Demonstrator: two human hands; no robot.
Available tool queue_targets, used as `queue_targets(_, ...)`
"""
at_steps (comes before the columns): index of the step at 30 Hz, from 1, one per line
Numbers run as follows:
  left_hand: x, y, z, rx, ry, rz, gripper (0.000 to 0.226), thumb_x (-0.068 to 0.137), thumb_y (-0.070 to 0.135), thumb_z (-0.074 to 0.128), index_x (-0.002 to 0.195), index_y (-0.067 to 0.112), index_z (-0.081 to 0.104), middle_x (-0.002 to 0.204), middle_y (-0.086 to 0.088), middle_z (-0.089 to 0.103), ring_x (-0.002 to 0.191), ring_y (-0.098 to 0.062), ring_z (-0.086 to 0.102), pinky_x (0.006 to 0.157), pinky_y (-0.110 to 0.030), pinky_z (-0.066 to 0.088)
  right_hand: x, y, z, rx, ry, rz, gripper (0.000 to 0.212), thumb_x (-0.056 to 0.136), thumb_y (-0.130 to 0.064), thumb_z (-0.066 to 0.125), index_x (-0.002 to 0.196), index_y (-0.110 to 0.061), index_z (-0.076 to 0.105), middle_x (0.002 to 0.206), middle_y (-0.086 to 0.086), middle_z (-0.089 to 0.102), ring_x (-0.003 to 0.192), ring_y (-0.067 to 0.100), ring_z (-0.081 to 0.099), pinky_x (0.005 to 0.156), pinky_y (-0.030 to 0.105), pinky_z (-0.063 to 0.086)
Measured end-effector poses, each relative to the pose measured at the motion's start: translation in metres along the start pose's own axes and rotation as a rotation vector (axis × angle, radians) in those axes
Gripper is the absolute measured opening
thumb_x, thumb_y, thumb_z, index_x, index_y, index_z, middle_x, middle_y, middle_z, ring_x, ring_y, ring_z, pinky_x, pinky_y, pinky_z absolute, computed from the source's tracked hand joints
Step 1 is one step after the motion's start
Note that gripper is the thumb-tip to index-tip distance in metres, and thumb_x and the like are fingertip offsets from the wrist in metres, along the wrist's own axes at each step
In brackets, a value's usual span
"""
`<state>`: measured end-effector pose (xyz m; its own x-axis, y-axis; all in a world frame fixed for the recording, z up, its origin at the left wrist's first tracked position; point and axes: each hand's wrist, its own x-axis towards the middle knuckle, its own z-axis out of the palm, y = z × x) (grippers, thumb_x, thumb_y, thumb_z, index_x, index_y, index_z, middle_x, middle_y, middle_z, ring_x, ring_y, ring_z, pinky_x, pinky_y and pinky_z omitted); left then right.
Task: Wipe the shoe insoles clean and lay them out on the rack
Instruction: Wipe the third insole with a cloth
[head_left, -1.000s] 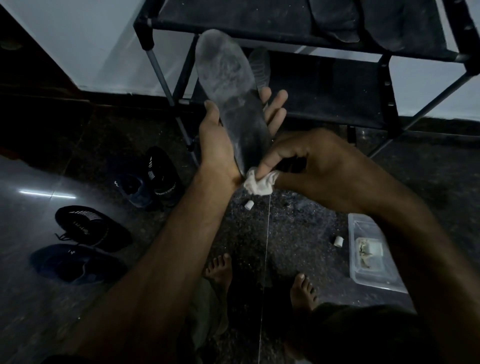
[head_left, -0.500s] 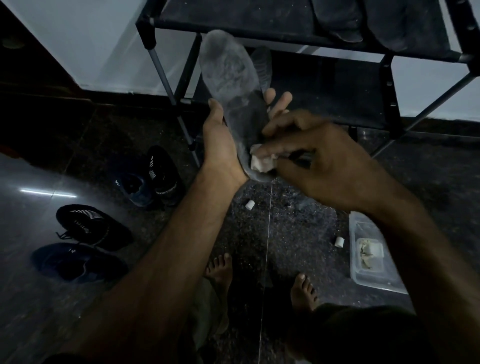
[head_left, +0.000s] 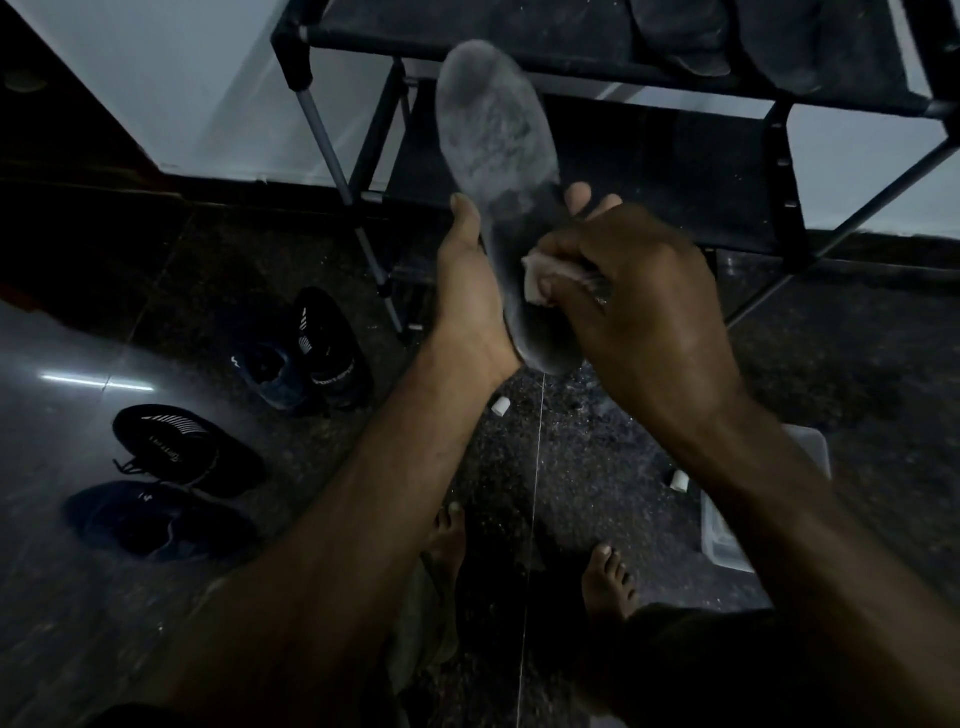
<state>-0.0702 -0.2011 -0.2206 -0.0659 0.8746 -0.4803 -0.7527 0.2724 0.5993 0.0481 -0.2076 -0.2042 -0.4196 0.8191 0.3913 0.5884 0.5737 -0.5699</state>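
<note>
My left hand holds a dusty grey insole upright by its heel half, toe pointing up in front of the black shoe rack. My right hand presses a small white wipe against the middle of the insole. Two dark insoles lie on the rack's top shelf at the right. The insole's heel shows just below my right hand.
Several dark shoes sit on the floor at the left. A clear plastic tub lies on the floor at the right, partly behind my right arm. Small white scraps lie on the dark floor. My bare feet are below.
My right hand has moved the wipe up from the insole's heel to its middle. The left hand has kept the insole in about the same place.
</note>
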Motion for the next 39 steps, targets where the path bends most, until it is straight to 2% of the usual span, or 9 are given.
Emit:
queue_targets(6,-0.005,0.003,-0.003,-0.218,-0.221,-0.085,0.086,0.098,0.066,0.017,0.105,-0.002,0.069,0.112,-0.013,0.068,0.129,-0.033,0.050,0.099,-0.041,0.047,0.006,-0.004,-0.023,0.245,-0.527,-0.115,0.013,0.086,-0.009,0.070,0.097,-0.015,0.075,0.095,-0.006,0.068,0.087,0.002,0.064,0.076,0.025,0.053)
queue_targets(10,0.000,0.003,-0.003,-0.255,-0.223,-0.117,0.081,0.097,0.067,0.019,0.114,0.000,0.061,0.111,-0.017,0.069,0.115,-0.034,0.060,0.086,-0.044,0.055,0.003,-0.001,-0.012,0.148,-0.282,-0.052,0.009,0.086,-0.014,0.069,0.093,-0.014,0.074,0.094,0.000,0.067,0.087,0.009,0.062,0.079,0.032,0.051)
queue_targets(15,0.000,-0.005,0.001,-0.188,-0.213,-0.129,0.085,0.097,0.068,0.021,0.134,-0.001,0.053,0.135,-0.023,0.056,0.131,-0.035,0.049,0.109,-0.046,0.040,0.002,0.006,-0.001,0.125,-0.064,0.009,0.010,0.085,-0.010,0.070,0.094,-0.011,0.074,0.095,0.003,0.067,0.090,0.006,0.058,0.090,0.020,0.046)
queue_targets(18,-0.007,-0.002,0.002,-0.201,-0.236,-0.140,0.089,0.098,0.065,0.017,0.092,-0.002,0.075,0.112,-0.016,0.068,0.119,-0.032,0.057,0.098,-0.043,0.045,0.005,0.005,-0.017,0.226,-0.397,-0.044,0.012,0.086,-0.009,0.070,0.095,-0.015,0.075,0.095,-0.005,0.069,0.089,0.002,0.063,0.081,0.020,0.051)
queue_targets(21,-0.006,-0.001,-0.002,-0.205,-0.234,-0.091,0.086,0.099,0.063,0.015,0.098,-0.002,0.072,0.111,-0.010,0.068,0.133,-0.032,0.047,0.110,-0.039,0.037,0.007,0.005,-0.028,0.292,-0.603,-0.044,0.014,0.084,-0.012,0.073,0.096,-0.019,0.076,0.095,-0.010,0.069,0.088,0.001,0.065,0.078,0.023,0.054)
queue_targets(27,0.002,-0.002,-0.003,-0.279,-0.266,-0.142,0.085,0.097,0.068,0.019,0.131,-0.003,0.050,0.129,-0.020,0.057,0.111,-0.033,0.059,0.087,-0.045,0.055,0.005,0.008,-0.006,0.173,-0.162,-0.019,0.009,0.085,-0.016,0.070,0.091,-0.014,0.076,0.093,0.000,0.067,0.086,0.009,0.062,0.081,0.033,0.052)
queue_targets(31,-0.002,0.008,-0.001,-0.156,-0.208,-0.097,0.081,0.098,0.065,0.015,0.115,-0.002,0.056,0.105,-0.017,0.068,0.116,-0.029,0.060,0.095,-0.037,0.051,0.007,0.012,-0.026,0.177,-0.491,-0.122,0.013,0.082,-0.011,0.074,0.092,-0.019,0.077,0.092,-0.011,0.068,0.086,0.000,0.064,0.078,0.021,0.053)
queue_targets(35,0.021,0.016,0.003,-0.676,0.318,0.108,0.064,0.094,0.066,0.025,0.096,0.016,0.063,0.096,-0.007,0.071,0.105,-0.004,0.062,0.097,-0.040,0.048,0.008,0.016,-0.026,0.117,-0.386,-0.116,0.010,0.083,-0.014,0.073,0.091,-0.020,0.077,0.093,-0.008,0.068,0.085,0.002,0.062,0.075,0.022,0.051)
queue_targets(39,0.001,0.002,0.003,-0.126,-0.189,-0.066,0.075,0.098,0.064,0.014,0.112,0.004,0.057,0.100,-0.012,0.062,0.085,-0.028,0.068,0.073,-0.039,0.059,0.008,0.019,-0.018,0.020,-0.102,-0.050,0.012,0.086,-0.015,0.070,0.095,-0.018,0.076,0.100,0.002,0.067,0.091,0.013,0.062,0.080,0.032,0.052)
